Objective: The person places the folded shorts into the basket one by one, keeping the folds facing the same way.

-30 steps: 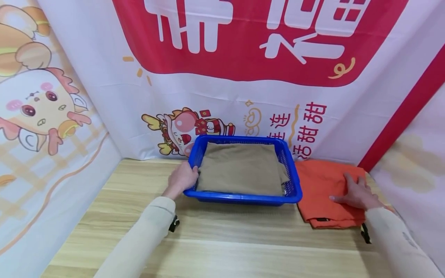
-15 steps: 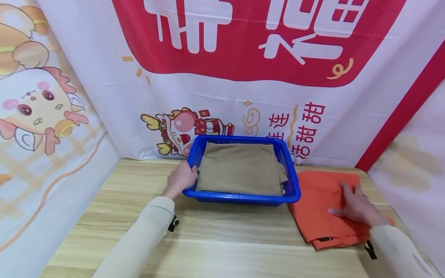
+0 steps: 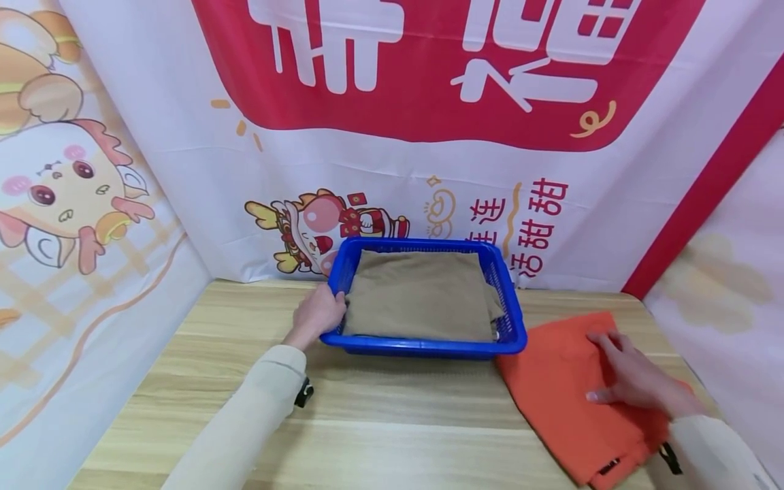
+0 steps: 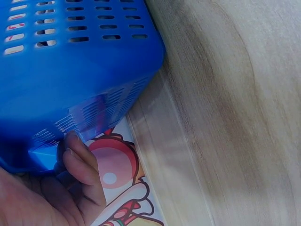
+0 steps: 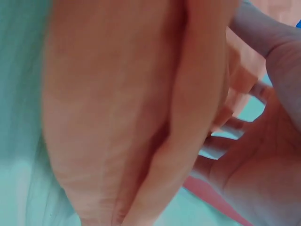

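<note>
In the head view my left hand (image 3: 318, 313) grips the left rim of a blue plastic basket (image 3: 422, 347) with slotted sides. A folded tan cloth (image 3: 422, 296) lies inside it. In the left wrist view the curled fingers (image 4: 82, 167) are at the basket's rim. My right hand (image 3: 633, 378) holds a folded orange garment (image 3: 551, 381) from above, thumb and fingers spread over it. A small dark label shows at its near edge. The right wrist view shows the garment's bulging folds close up, hiding the fingertips.
The wooden table (image 3: 380, 435) reaches toward me in front of the basket. Behind it hangs a printed red and white cloth backdrop (image 3: 429, 163), which the basket stands close to. Printed fabric walls (image 3: 116, 224) close off both sides.
My right hand has drawn the orange garment toward me, away from the backdrop, and the garment has turned at an angle. My left hand and the basket have stayed nearly where they were.
</note>
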`<state>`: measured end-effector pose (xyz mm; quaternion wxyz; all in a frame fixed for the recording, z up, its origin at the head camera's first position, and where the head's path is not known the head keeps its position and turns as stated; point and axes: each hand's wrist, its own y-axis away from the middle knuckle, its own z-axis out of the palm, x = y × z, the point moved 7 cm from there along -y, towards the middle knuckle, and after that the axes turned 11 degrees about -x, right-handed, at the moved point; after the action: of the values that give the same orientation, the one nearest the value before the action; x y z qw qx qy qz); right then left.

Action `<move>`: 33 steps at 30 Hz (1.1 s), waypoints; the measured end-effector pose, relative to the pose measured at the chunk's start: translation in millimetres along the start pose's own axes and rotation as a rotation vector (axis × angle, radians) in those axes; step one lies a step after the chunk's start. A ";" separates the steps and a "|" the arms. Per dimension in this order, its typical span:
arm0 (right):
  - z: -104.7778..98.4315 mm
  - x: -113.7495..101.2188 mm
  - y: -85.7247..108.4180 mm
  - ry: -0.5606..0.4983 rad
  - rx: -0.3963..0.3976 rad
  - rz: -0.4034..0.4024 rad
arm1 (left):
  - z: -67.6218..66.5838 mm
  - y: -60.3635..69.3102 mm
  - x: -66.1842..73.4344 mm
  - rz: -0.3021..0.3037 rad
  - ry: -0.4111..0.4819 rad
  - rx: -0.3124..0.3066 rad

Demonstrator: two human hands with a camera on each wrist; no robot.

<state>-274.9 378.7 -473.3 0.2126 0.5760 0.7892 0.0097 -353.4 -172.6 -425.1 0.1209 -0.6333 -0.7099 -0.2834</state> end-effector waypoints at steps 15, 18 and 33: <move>24.5 -41.8 12.4 0.011 -0.115 0.026 | 0.8 -1.0 -2.2 -0.014 0.002 -0.004; 30.9 -57.5 12.9 0.035 -0.163 0.072 | 0.4 -0.9 -1.2 -0.013 0.003 -0.004; 40.3 -98.1 9.8 0.129 -0.220 0.141 | 0.0 0.0 -1.1 -0.009 -0.003 0.011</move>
<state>-227.9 283.2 -475.5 0.2222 0.6013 0.7530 0.1483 -353.2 -173.5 -425.7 0.1220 -0.6297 -0.7146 -0.2791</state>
